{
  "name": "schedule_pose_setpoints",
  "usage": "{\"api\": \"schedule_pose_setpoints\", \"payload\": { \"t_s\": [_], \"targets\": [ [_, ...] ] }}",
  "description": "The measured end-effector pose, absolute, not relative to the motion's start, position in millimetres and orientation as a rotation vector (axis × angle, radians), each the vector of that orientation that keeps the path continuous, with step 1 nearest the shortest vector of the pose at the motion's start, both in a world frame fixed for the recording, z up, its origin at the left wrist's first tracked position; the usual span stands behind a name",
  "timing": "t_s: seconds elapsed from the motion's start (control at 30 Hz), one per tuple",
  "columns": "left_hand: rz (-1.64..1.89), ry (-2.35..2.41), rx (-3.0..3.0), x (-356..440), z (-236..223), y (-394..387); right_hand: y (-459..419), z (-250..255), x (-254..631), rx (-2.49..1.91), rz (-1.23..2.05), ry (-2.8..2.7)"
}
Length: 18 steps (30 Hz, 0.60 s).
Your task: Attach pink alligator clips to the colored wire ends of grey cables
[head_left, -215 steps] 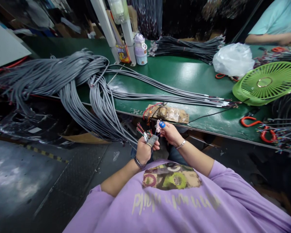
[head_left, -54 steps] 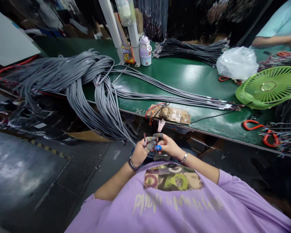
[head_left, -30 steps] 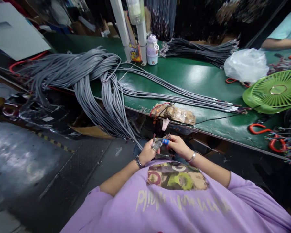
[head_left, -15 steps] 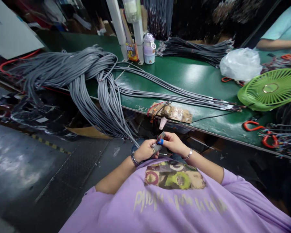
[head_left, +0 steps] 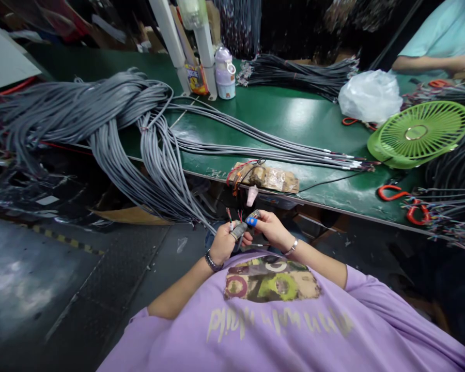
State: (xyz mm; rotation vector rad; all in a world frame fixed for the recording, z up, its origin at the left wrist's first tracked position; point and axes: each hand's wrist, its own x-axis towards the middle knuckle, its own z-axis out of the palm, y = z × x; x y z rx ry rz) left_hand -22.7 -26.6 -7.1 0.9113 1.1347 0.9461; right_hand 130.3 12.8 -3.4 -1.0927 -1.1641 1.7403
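Observation:
In front of my lap, my left hand point(head_left: 225, 243) is closed around a grey cable point(head_left: 210, 225) near its stripped end. Thin coloured wires point(head_left: 229, 213) stick up above the fingers, and grey wrapping covers the thumb. Right beside it, my right hand point(head_left: 274, 230) has thumb and fingertips pinched together, with blue tape on one finger and grey wrapping on another. Whatever lies inside that pinch is too small to make out. A large bundle of grey cables point(head_left: 120, 111) drapes over the bench edge toward my left hand.
On the green bench point(head_left: 294, 116) lie a taped cardboard block point(head_left: 277, 180), red-orange handles point(head_left: 391, 193) and black cables point(head_left: 294, 72). A green fan point(head_left: 418, 132), plastic bag point(head_left: 368, 95) and lilac bottle point(head_left: 225, 75) stand there. Far right, a co-worker's arm point(head_left: 430, 63) reaches over the bench.
The view has shifted slightly, so the bench things appear further left. My hands have moved a little apart, and coloured wire ends now show above my left hand.

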Motion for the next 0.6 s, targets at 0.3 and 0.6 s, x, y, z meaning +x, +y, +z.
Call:
{"api": "schedule_pose_setpoints", "payload": {
  "t_s": [0.3,0.6],
  "targets": [
    [0.948,1.226,0.919,-21.9,-11.6,-26.0,17.0,-1.8,130.7,-1.107,1.577,-1.513],
    [0.963,1.246,0.961,-19.1,-10.7,-27.0,21.1,-2.3,128.0,-1.102,1.709,-1.375]
  ]
}}
